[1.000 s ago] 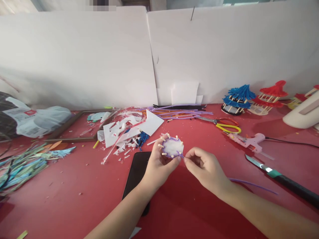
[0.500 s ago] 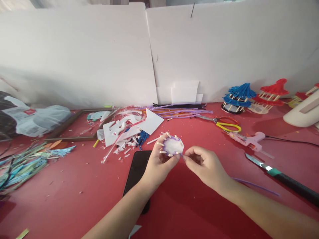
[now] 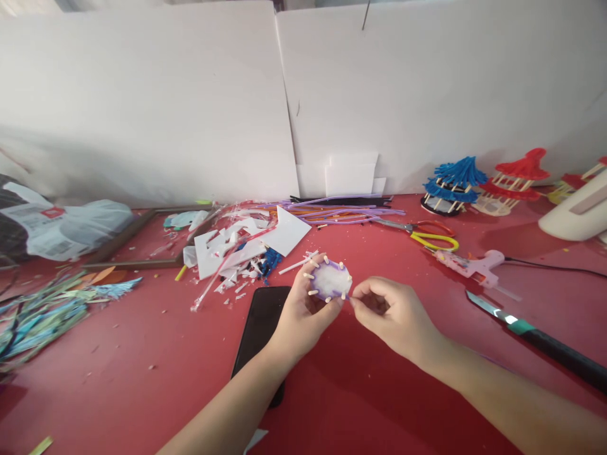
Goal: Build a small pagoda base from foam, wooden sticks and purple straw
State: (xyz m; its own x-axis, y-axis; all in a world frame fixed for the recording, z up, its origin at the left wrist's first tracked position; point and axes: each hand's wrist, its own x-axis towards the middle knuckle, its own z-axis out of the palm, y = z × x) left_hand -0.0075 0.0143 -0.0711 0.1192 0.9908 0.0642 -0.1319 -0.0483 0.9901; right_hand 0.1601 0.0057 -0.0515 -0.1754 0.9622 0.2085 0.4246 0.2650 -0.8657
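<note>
My left hand [image 3: 302,309] grips a small round white disc [image 3: 331,279] by its left and lower edge. Several short pale sticks stand up around the disc's rim, and a purple pipe cleaner [image 3: 320,287] runs round it. At the disc's lower right, my right hand [image 3: 391,316] pinches the purple strand's end between thumb and forefinger. The strand trails back beneath the right forearm, mostly hidden. Under the left wrist a black phone [image 3: 258,328] lies on the red table.
On the right lie a utility knife [image 3: 535,335], a pink glue gun [image 3: 474,266] and yellow-and-red-handled scissors [image 3: 434,237]. Behind them stand blue [image 3: 455,186] and red [image 3: 516,180] small pavilion models. Paper scraps [image 3: 237,253] and purple pipe cleaners [image 3: 341,212] lie further back.
The disc has turned and tilted slightly in my left hand, so its sticks sit at different spots. Less of the purple strand shows beyond my right forearm.
</note>
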